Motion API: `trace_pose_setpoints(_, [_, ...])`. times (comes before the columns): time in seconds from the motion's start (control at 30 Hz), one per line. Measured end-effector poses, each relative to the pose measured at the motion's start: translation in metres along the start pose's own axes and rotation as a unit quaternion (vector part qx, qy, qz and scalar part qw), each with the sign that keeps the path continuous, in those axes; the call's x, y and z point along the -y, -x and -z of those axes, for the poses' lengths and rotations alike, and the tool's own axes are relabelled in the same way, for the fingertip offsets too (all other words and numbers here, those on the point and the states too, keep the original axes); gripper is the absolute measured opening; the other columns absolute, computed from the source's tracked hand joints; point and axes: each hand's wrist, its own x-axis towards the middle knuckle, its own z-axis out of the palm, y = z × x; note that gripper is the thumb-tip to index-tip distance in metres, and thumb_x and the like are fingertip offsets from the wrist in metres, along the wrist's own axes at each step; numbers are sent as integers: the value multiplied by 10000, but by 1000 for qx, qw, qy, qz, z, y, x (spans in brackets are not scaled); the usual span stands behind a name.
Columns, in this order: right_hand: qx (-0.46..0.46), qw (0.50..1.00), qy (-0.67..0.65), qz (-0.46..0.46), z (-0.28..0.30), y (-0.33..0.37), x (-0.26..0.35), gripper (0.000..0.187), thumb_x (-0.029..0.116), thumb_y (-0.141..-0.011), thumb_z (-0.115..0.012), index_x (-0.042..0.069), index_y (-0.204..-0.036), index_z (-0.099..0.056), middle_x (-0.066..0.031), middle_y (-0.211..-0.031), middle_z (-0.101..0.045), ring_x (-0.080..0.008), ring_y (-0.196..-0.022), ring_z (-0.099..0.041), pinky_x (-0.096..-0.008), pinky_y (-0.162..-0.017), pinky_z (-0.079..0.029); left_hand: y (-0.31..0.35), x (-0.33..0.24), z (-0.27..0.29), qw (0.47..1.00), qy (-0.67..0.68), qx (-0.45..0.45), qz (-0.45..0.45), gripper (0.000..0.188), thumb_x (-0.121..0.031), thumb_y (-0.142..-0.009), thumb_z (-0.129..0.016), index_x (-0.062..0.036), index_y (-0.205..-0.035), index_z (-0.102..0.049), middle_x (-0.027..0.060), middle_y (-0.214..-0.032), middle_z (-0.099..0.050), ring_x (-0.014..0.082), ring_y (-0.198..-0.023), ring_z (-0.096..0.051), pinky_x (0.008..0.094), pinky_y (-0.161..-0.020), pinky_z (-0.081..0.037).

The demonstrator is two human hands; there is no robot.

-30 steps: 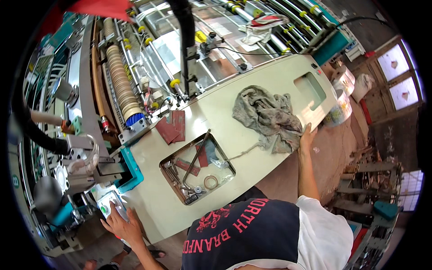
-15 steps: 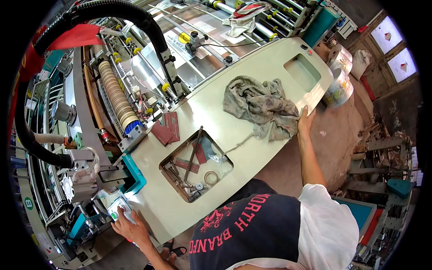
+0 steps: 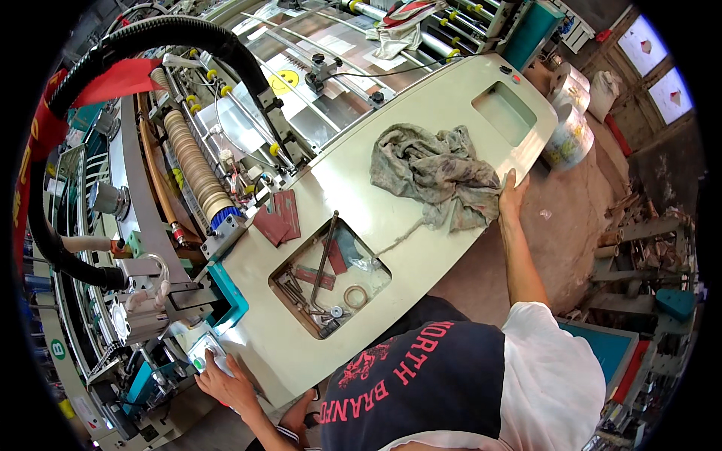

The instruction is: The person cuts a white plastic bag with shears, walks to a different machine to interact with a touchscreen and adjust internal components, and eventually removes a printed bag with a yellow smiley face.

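My left hand lies over a small white control box with a green button at the machine's near left corner. Its fingers are stretched out, the fingertips touching the box face. At the far right edge of a pale cream machine table, my right hand is wrapped round the rim, thumb on top and the other fingers mostly hidden below. Beside that hand, a crumpled, stained grey rag is heaped on the table and hangs slightly over the edge.
A recessed tray holds an L-shaped hex key, bolts and a ring. Dark red abrasive pads lie beside it. Beyond are a ribbed roller, a black corrugated hose and printed film. Film rolls stand on the right.
The printed film has shifted toward the lower left, carrying its yellow circle with it. A leg and foot show more at the bottom. Both hands stay at the box and the table edge.
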Motion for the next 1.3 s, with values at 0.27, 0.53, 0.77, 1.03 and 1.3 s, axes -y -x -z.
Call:
trace_pose_setpoints(0.27, [5, 1000, 5, -9, 2, -2, -5, 556, 251, -966, -463, -34, -1397, -258, -239, -1342, -408, -318, -1225, -434, -371, -1011, -341, -4, 1, 1, 1000, 12, -27, -10, 411, -320, -924, -517, 2, -1173, -573, 142, -1044, -632, 297, -863, -502, 411, -900, -354])
trace_pose_setpoints(0.53, [10, 999, 30, -38, 0, 6, 16, 570, 252, -969, -463, -33, -1408, -238, -233, -1352, -409, -309, -1233, -424, -364, -1019, -328, -4, 2, 0, 1000, -13, -22, -11, 379, -292, -917, -537, -7, -1162, -588, 147, -946, -623, 300, -829, -484, 406, -864, -368])
trace_pose_setpoints(0.77, [8, 1000, 4, -25, 2, 3, 6, 576, 250, -966, -466, -34, -1410, -233, -236, -1350, -414, -310, -1234, -425, -360, -1019, -330, -6, 1, 2, 1000, 0, -5, 6, 354, -253, -900, -574, -9, -1155, -594, 137, -960, -642, 288, -828, -500, 406, -858, -373])
trace_pose_setpoints(1.03, [3, 1000, -16, -11, 1, 2, 0, 589, 258, -963, -472, -40, -1409, -228, -242, -1356, -406, -308, -1242, -420, -361, -1022, -329, -8, 1, -2, 1000, 18, -22, 12, 357, -249, -892, -579, 8, -1140, -588, 120, -999, -650, 280, -809, -513, 402, -888, -366])
trace_pose_setpoints(1.3, [2, 999, 27, -44, 1, 10, 21, 587, 264, -968, -467, -30, -1415, -226, -236, -1358, -405, -303, -1236, -425, -355, -1018, -331, -8, 8, -5, 1000, 2, -25, -6, 354, -253, -910, -553, 6, -1148, -587, 123, -998, -653, 283, -806, -513, 398, -880, -372])
